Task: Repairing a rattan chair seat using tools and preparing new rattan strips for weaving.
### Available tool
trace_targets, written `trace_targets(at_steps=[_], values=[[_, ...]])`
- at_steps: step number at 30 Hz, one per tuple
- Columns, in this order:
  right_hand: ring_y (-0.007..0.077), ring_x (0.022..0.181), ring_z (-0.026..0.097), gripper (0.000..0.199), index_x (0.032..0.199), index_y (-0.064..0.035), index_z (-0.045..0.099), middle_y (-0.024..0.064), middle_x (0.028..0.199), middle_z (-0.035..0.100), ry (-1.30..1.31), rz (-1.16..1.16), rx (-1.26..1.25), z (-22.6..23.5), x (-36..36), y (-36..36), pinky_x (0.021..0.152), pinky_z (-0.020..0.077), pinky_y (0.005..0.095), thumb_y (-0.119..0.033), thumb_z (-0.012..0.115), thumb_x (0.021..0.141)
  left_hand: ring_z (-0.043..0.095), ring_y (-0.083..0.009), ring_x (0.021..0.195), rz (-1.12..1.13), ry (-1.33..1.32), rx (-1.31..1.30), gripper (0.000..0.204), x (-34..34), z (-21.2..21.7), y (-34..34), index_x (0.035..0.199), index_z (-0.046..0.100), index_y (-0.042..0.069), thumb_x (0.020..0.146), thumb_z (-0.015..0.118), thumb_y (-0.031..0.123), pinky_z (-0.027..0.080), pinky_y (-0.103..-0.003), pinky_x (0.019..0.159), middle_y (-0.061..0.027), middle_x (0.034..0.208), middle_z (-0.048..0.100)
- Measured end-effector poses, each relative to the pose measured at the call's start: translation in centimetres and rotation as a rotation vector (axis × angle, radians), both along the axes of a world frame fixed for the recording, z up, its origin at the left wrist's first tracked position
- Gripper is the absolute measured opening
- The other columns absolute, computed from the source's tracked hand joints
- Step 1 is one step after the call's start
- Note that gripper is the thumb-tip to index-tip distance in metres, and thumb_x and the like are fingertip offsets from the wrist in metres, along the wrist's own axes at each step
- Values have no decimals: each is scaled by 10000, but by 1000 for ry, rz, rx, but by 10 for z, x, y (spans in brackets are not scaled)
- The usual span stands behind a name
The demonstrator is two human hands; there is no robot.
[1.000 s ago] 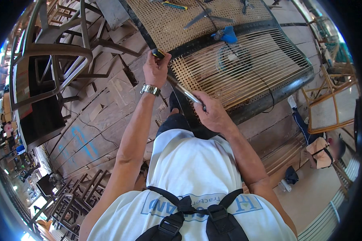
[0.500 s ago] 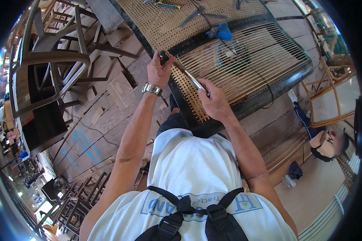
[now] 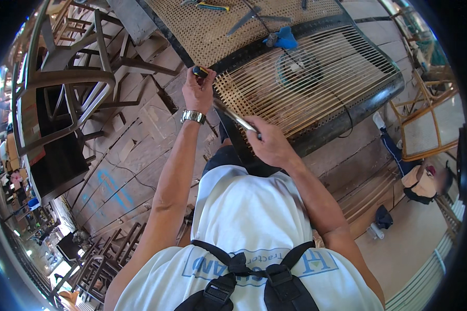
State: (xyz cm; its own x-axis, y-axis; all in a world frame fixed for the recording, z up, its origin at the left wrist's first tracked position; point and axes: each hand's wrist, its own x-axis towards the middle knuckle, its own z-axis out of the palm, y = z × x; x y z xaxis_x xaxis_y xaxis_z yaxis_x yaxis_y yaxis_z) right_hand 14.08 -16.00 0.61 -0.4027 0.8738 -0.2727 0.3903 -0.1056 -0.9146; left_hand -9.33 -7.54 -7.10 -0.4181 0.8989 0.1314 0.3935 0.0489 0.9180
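My left hand [image 3: 197,92] is closed around the black-and-yellow handle of a screwdriver [image 3: 200,71], upright at the left edge of a dark frame [image 3: 347,118]; its tip is hidden. My right hand [image 3: 271,142] grips a hammer [image 3: 239,120] by its end, nearer to me. The metal shaft slants up toward my left wrist, and its head is blurred beside the frame's corner. Pale cane strands [image 3: 342,65] stretch across the frame's opening. At their left end they form an open weave [image 3: 233,93], just right of my left hand.
Beyond the strands lies a finished cane panel [image 3: 202,31] carrying pliers [image 3: 213,6], a long blade [image 3: 244,19] and a blue bundle [image 3: 284,39]. Wooden chair frames [image 3: 70,76] crowd the left. A rattan-edged chair [image 3: 430,124] and another person [image 3: 419,182] are at right.
My left hand has shifted slightly left with the screwdriver. My right hand has drawn the hammer down and left, away from the screwdriver handle. More of the weave's upper part shows.
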Motion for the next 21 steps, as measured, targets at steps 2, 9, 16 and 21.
trace_targets(at_steps=[2,9,16,21], values=[[362,788,684,318,1254,-13,581,249,891,671,-12,53,67,-7,-12,6,713,534,406,-137,556,963,668,-98,764,4,-10,18,261,4,3,0,1063,590,74,898,780,145,539,-258,726,-18,840,710],[466,890,659,333,1233,30,547,295,985,666,18,55,96,7,-36,4,810,517,511,-130,543,941,659,-96,782,14,-45,108,249,-2,2,-3,1059,596,68,902,777,138,544,-268,738,-24,861,711],[462,855,665,327,1235,27,552,280,950,679,1,40,217,-5,-29,6,766,533,489,-138,540,953,642,-93,762,31,-75,77,241,-3,5,1,1047,603,71,899,782,136,532,-263,722,-22,855,704],[214,703,645,342,1288,7,566,157,893,677,-2,-284,31,0,-7,1,678,523,354,-160,571,989,640,-87,758,3,-105,52,240,8,19,7,1030,601,65,899,784,147,527,-258,716,-9,823,693]])
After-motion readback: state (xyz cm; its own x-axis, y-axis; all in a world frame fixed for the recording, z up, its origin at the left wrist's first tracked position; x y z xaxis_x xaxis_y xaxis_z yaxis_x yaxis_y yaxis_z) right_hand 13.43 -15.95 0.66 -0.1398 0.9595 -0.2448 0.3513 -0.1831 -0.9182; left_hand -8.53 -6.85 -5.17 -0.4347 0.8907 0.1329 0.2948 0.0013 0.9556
